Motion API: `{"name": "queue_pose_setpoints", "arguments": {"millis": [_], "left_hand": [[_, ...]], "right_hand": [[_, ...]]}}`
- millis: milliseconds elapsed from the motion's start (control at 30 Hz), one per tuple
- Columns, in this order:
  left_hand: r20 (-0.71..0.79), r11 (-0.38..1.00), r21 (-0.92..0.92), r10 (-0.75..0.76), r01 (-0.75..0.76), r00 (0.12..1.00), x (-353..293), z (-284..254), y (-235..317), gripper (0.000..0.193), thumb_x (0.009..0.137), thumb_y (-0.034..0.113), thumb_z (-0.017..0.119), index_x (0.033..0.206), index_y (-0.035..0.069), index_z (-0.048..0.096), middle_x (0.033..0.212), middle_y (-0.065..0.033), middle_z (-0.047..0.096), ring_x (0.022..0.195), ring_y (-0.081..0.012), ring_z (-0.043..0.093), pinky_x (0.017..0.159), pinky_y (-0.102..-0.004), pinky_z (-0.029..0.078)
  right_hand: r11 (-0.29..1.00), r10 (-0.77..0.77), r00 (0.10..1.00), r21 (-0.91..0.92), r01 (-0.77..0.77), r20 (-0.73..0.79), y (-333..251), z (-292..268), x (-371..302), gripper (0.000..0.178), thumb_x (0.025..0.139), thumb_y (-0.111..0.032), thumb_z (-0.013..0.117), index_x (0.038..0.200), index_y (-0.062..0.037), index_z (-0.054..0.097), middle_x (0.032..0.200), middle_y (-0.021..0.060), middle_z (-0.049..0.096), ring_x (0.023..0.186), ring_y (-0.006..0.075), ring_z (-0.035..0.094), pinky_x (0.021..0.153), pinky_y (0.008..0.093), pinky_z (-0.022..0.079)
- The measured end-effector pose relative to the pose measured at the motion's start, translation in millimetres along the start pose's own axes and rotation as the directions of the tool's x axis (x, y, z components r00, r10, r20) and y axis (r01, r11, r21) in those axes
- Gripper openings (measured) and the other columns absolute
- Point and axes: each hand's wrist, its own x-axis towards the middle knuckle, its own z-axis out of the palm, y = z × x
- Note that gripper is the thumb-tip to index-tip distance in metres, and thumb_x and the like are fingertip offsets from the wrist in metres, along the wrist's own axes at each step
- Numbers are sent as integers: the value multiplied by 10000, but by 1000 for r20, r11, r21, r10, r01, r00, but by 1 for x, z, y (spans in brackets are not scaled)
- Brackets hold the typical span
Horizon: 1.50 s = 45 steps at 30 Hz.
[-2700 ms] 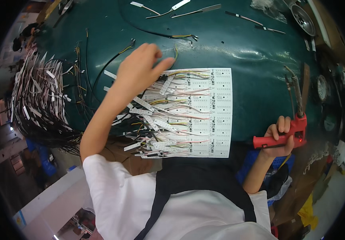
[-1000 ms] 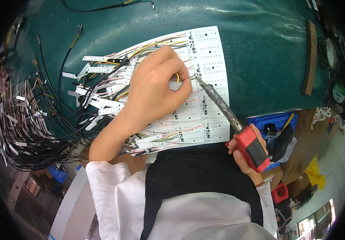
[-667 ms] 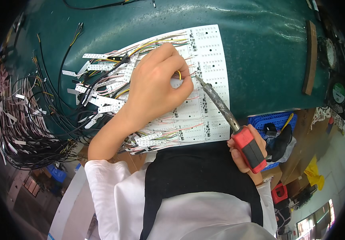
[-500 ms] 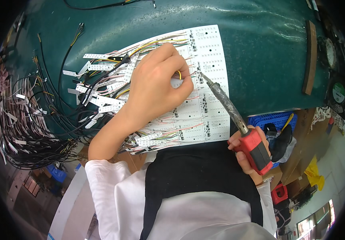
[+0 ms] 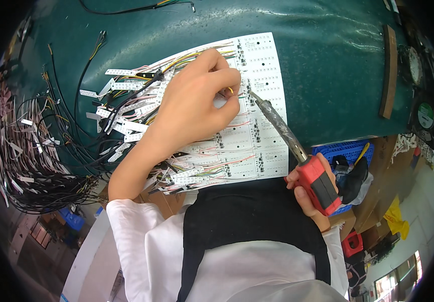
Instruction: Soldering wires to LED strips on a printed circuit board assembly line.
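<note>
A white sheet of circuit boards, dotted with small black components, lies on the green tabletop. Over its middle, my left hand pinches a thin wire between thumb and forefinger, and a yellow bit of wire shows by the fingertips. My right hand grips the red and black handle of a soldering iron. The iron's tip is at a row of components just right of the left fingertips; whether it touches a pad is too small to tell. Wires and small white strips cover the sheet's left side.
A large bundle of black and pink wires hangs over the table's left side. A loose black cable lies at the far edge. A brown wooden bar and a round fan are at the right. Below them sits a blue basket.
The fingers of my left hand have shifted slightly, still pinching at the board. The soldering iron has moved a little to the left, its tip staying near the same components.
</note>
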Motion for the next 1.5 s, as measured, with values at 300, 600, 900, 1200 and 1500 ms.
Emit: {"name": "queue_pose_setpoints", "arguments": {"millis": [300,600,900,1200,1500], "left_hand": [[79,999,2,-42,42,996,5,-2,-1,63,691,73,628,727,53,580,807,-69,510,706,-240,579,612,-360,462],[70,998,47,-48,45,996,6,-1,1,65,685,81,626,707,49,573,807,-73,507,703,-264,563,616,-373,455],[118,997,-81,5,5,993,-2,-12,0,39,810,45,609,821,9,603,888,-80,505,804,-210,556,716,-298,471],[-85,999,52,22,-18,996,-19,-13,11,164,828,-6,625,987,32,626,842,-77,575,764,-175,582,635,-283,466],[-148,999,0,52,-52,988,-12,3,1,96,736,20,678,779,66,605,694,-34,532,621,-166,578,539,-278,448]], "right_hand": [[998,-35,999,-43,36,23,4,1,3,595,765,-121,675,1245,154,455,795,138,674,728,260,647,701,331,515],[995,-49,997,-82,55,65,2,-3,4,598,771,-116,666,1257,148,439,802,153,671,682,234,650,681,311,521],[967,35,984,254,11,-176,2,2,0,611,837,-173,642,1287,149,382,793,181,646,605,202,628,571,293,522],[964,18,989,264,22,-148,4,5,3,643,832,-156,634,1322,147,348,823,191,652,629,215,639,591,297,545],[989,9,1000,145,-6,-22,7,3,0,589,808,-75,623,1311,129,394,837,159,680,633,192,658,607,277,543]]}}
